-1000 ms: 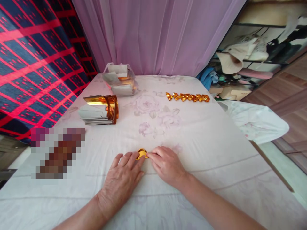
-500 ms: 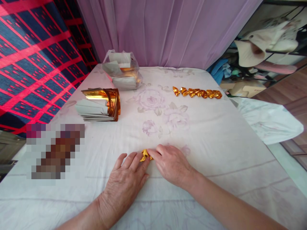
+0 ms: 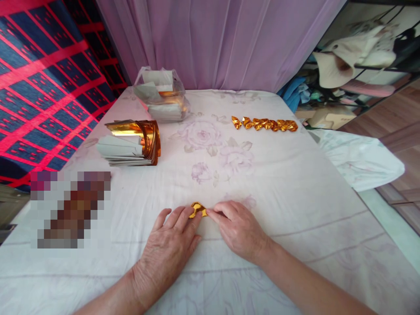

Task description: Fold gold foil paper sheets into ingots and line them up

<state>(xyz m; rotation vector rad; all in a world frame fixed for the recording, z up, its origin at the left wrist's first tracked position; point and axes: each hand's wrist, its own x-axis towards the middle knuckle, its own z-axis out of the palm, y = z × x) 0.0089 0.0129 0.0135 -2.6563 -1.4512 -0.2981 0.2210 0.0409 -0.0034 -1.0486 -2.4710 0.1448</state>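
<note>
- The left hand (image 3: 170, 249) lies palm down on the bed (image 3: 295, 210), near the middle of its near edge, fingers spread, their tips pressing on the small gold foil piece (image 3: 197, 210).
- The right hand (image 3: 241, 229) meets it from the other side, thumb and forefinger pinched on the piece's right end; so both hands are together on the one piece, which rests on the sheet between them.
- Compared with half a second ago, the gold foil piece looks more gathered into a curled, rounded shape, and the right fingertips have drawn a little back from it; the folding appears to be nearing its finished form, though that is a judgement only.
- A clear plastic bag (image 3: 162, 94) stands near the far left corner of the bed, open at the top, holding stacked pale sheets with some gold foil among them.
- Just nearer along the left edge lies a loose stack of foil sheets (image 3: 131, 143), gold side curling up at its right end, in no container.
- Toward the far right edge, a row of folded gold pieces (image 3: 264, 124) lies in a line, touching end to end.
</note>
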